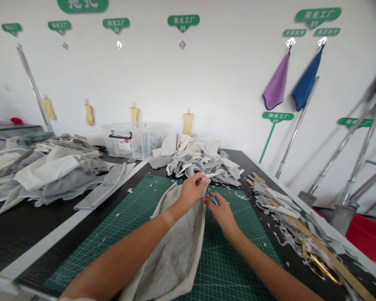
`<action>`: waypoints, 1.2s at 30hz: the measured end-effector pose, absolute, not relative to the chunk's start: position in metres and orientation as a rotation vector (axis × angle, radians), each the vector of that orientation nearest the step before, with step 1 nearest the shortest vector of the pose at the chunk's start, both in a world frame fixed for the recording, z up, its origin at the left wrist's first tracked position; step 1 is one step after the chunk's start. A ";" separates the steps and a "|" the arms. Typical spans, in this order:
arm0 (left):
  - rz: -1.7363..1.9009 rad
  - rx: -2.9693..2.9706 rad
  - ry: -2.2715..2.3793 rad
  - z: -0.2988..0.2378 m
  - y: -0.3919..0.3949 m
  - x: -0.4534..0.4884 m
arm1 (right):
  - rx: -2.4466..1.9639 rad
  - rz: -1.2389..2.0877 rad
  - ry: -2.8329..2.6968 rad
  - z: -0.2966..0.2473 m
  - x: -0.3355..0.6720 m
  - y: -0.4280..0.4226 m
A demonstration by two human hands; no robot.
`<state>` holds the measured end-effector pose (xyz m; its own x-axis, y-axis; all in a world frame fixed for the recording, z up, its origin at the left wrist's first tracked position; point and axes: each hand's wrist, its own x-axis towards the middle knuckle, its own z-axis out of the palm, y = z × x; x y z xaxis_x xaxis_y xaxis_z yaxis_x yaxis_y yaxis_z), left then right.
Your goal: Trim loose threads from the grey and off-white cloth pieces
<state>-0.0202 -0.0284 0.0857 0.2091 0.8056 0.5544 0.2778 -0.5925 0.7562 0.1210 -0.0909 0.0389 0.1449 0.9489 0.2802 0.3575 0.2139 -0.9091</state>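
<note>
My left hand (192, 190) is closed on the far corner of a long grey fabric piece with pale edges (172, 246), lifting that corner up. The rest of the fabric hangs down toward me over the green cutting mat (235, 259). In my right hand (222, 215) is a small pair of metal thread snips (212, 199), with the tip up against the lifted corner. My fingers partly cover the snips, so I cannot tell how far the blades are apart. Both hands are close together above the mat's far half.
Scrap fabric (200, 156) is heaped behind the mat, beside a clear plastic bin (134, 142). A larger fabric pile (56, 171) lies left. Along the right edge are trimmings, a wooden strip (326, 259) and gold-handled scissors (321, 267). A red container (368, 236) stands beyond the table.
</note>
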 end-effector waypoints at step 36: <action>2.405 1.709 0.624 0.280 -0.100 -0.186 | -1.654 -0.062 -1.817 0.172 0.219 -0.099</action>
<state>-0.1860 -0.1002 0.2795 -0.3523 0.3333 0.8745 0.1341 -0.9068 0.3997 0.2189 -0.0991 0.1719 0.0292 0.8671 0.4973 0.8992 0.1945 -0.3919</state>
